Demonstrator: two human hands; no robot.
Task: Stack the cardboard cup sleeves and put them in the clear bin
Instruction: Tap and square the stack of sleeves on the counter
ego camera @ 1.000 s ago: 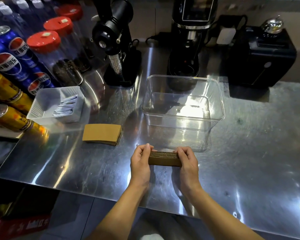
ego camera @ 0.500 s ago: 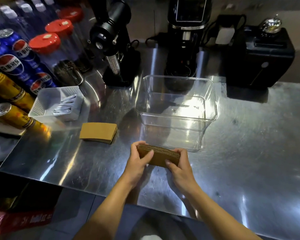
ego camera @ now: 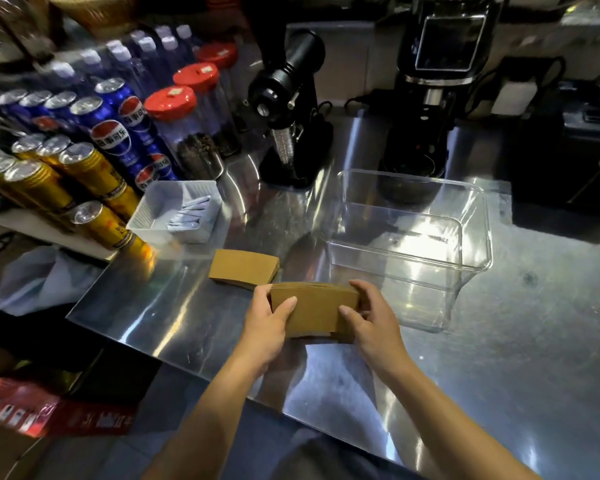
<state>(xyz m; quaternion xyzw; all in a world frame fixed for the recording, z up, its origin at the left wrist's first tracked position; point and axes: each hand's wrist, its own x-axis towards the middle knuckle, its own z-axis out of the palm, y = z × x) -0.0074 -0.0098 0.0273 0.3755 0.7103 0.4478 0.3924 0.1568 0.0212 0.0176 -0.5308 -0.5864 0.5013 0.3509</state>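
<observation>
A thick stack of brown cardboard cup sleeves [ego camera: 317, 313] is held just above the steel counter, its broad face turned up toward me. My left hand [ego camera: 269, 322] grips its left end and my right hand [ego camera: 371, 320] grips its right end. A second, thinner pile of sleeves [ego camera: 244, 268] lies flat on the counter just behind and to the left. The clear bin [ego camera: 409, 244] stands with nothing in it, behind and to the right of the held stack.
A white tray of sachets [ego camera: 179, 211] sits at the left, with rows of blue and gold cans [ego camera: 94, 157] and red-lidded jars [ego camera: 187, 126] behind it. Two black coffee grinders [ego camera: 291, 109] stand at the back. The counter's front edge [ego camera: 174, 355] runs below my hands.
The stack was lifted off the counter, where it stood on edge, and tipped so its broad face shows. Both hands stayed on its ends.
</observation>
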